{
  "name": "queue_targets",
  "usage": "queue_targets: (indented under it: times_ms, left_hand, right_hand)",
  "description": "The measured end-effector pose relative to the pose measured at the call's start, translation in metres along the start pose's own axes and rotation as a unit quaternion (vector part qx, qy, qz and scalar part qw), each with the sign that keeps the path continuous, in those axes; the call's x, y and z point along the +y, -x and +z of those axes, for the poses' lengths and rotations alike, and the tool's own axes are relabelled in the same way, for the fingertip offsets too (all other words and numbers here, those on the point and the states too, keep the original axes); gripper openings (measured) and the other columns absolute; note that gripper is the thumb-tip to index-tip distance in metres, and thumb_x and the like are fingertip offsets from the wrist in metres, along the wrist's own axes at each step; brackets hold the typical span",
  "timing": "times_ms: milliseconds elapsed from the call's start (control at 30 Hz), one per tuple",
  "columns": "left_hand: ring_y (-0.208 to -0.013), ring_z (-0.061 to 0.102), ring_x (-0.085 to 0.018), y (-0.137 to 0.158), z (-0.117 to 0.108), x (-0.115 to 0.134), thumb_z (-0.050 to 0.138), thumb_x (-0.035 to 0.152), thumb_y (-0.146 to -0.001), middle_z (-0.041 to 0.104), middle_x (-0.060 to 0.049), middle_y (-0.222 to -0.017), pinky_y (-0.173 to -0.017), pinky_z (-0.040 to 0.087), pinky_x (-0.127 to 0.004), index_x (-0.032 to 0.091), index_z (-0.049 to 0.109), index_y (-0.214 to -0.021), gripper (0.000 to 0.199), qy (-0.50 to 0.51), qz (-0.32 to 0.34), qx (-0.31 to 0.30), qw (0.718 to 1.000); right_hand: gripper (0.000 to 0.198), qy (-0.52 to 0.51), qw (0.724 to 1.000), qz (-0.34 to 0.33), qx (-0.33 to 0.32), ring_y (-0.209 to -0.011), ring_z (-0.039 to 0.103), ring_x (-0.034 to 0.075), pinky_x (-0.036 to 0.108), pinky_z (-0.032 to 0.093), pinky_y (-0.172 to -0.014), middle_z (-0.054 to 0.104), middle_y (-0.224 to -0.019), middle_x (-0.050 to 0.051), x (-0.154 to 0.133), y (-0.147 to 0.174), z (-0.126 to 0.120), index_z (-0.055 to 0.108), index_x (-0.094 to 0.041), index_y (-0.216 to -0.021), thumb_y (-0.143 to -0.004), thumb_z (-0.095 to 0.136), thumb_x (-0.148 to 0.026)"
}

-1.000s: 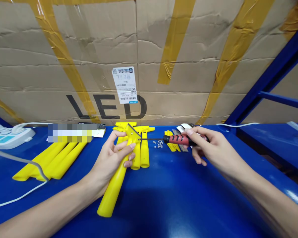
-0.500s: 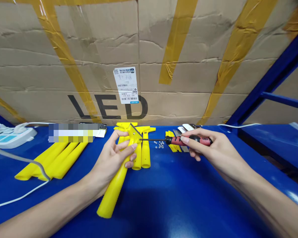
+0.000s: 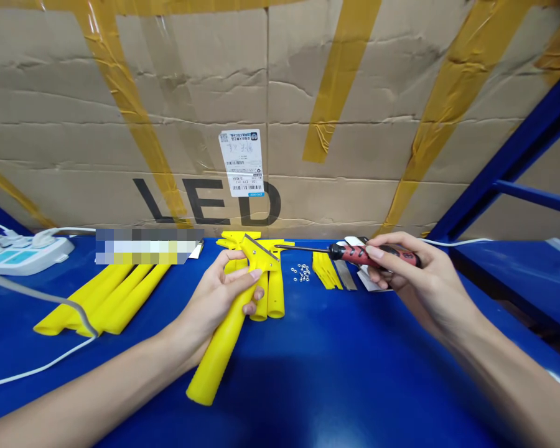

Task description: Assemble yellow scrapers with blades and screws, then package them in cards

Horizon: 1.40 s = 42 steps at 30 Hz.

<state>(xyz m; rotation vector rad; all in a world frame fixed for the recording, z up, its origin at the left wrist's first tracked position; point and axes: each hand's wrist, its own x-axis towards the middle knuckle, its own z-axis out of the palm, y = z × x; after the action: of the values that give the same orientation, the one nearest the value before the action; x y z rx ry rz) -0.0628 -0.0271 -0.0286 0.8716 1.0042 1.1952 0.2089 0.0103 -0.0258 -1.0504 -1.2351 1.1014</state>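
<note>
My left hand (image 3: pixel 217 289) is closed around the neck of a yellow scraper (image 3: pixel 214 364). Its handle slants down toward me, and its wide head carries a dark blade edge with small screws in the face. In my right hand (image 3: pixel 413 267) is a screwdriver (image 3: pixel 350 252) with a red and black handle, held nearly level. Its tip points left, close to the upper right corner of the scraper head; whether they touch I cannot tell. Behind the held scraper lie several other yellow scrapers (image 3: pixel 275 292), partly hidden.
Small loose screws or nuts (image 3: pixel 302 272) lie right of centre, beside yellow flat pieces (image 3: pixel 325 270) and grey blades (image 3: pixel 345 275). Several yellow handles (image 3: pixel 116 305) rest at left, near a power strip (image 3: pixel 32 255) and a cable (image 3: pixel 70 303). A large carton (image 3: pixel 289 199) stands behind.
The screwdriver has moved right and slightly up, its tip leaving the lower screw area of the scraper head. The scraper has turned a little and shows more of its face.
</note>
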Motion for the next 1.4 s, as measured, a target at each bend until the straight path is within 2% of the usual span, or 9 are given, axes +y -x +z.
queue_targets:
  times_ms: [200,433,633,767,900,1100,1267,1400]
  left_hand:
    - [-0.047,0.05,-0.007,-0.003,-0.004,0.0,0.074,0.017,-0.083,0.062,0.001,-0.06,-0.043,0.036,-0.012,0.024,0.041,-0.103,0.04,0.022,-0.017,0.007,1.0]
    - [-0.052,0.056,-0.008,-0.002,-0.003,-0.002,0.072,0.012,-0.084,0.065,0.001,-0.068,-0.042,0.038,-0.011,0.024,0.042,-0.1,0.036,0.05,-0.026,0.013,0.998]
    - [-0.045,0.05,-0.004,0.001,-0.001,-0.002,0.072,0.013,-0.086,0.067,0.002,-0.07,-0.042,0.039,-0.012,0.024,0.04,-0.101,0.036,0.04,-0.034,-0.004,0.999]
    - [-0.052,0.054,-0.008,0.003,-0.002,-0.002,0.075,0.016,-0.084,0.064,0.003,-0.067,-0.042,0.039,-0.012,0.024,0.041,-0.102,0.039,0.025,-0.021,-0.017,0.999]
    - [-0.054,0.054,-0.008,0.005,-0.001,-0.001,0.077,0.017,-0.083,0.064,0.003,-0.069,-0.042,0.04,-0.012,0.024,0.041,-0.102,0.042,0.026,-0.016,-0.014,0.999]
    - [-0.05,0.053,-0.007,0.007,0.003,0.003,0.081,0.018,-0.078,0.065,0.003,-0.073,-0.041,0.04,-0.014,0.025,0.04,-0.101,0.048,0.036,-0.028,-0.016,0.999]
    - [-0.051,0.053,-0.008,0.008,0.003,0.005,0.083,0.021,-0.076,0.063,0.002,-0.072,-0.041,0.036,-0.013,0.025,0.04,-0.1,0.049,0.05,-0.037,-0.039,0.997]
    - [-0.053,0.053,-0.009,0.01,0.004,0.006,0.08,0.022,-0.08,0.06,0.002,-0.068,-0.041,0.035,-0.012,0.025,0.04,-0.101,0.046,0.058,-0.042,-0.062,0.996]
  right_hand:
    - [0.02,0.037,0.995,-0.067,-0.058,-0.065,0.064,0.015,0.025,0.049,-0.058,0.071,-0.075,0.001,0.002,0.003,0.0,0.075,-0.026,-0.088,-0.074,0.087,-0.034]
    - [0.018,0.075,0.99,-0.103,-0.053,-0.07,0.066,0.014,0.026,0.054,-0.061,0.076,-0.099,0.004,0.006,0.003,-0.001,0.076,-0.026,-0.089,-0.075,0.086,-0.033]
    - [0.015,0.086,0.987,-0.129,-0.052,-0.073,0.066,0.013,0.024,0.055,-0.065,0.076,-0.101,0.003,0.008,0.006,0.0,0.076,-0.027,-0.09,-0.078,0.085,-0.031]
    - [0.016,0.1,0.985,-0.134,-0.05,-0.078,0.067,0.015,0.025,0.054,-0.064,0.075,-0.103,0.003,0.009,0.006,0.0,0.076,-0.027,-0.091,-0.078,0.084,-0.031]
    - [0.019,0.103,0.986,-0.122,-0.043,-0.073,0.066,0.015,0.026,0.053,-0.064,0.075,-0.099,0.003,0.01,0.004,0.0,0.076,-0.027,-0.092,-0.077,0.085,-0.032]
    - [0.017,0.021,0.998,-0.035,-0.054,-0.06,0.057,0.014,0.026,0.043,-0.054,0.065,-0.067,0.0,0.003,0.007,0.008,0.075,-0.025,-0.09,-0.079,0.083,-0.034]
    - [0.021,-0.017,0.998,0.032,-0.041,-0.06,0.055,0.014,0.026,0.042,-0.051,0.065,-0.067,0.002,-0.001,0.007,0.012,0.075,-0.023,-0.089,-0.075,0.085,-0.036]
    - [0.025,-0.033,0.997,0.054,-0.043,-0.057,0.053,0.012,0.023,0.042,-0.05,0.063,-0.064,0.002,0.0,0.004,0.01,0.075,-0.021,-0.086,-0.072,0.087,-0.037]
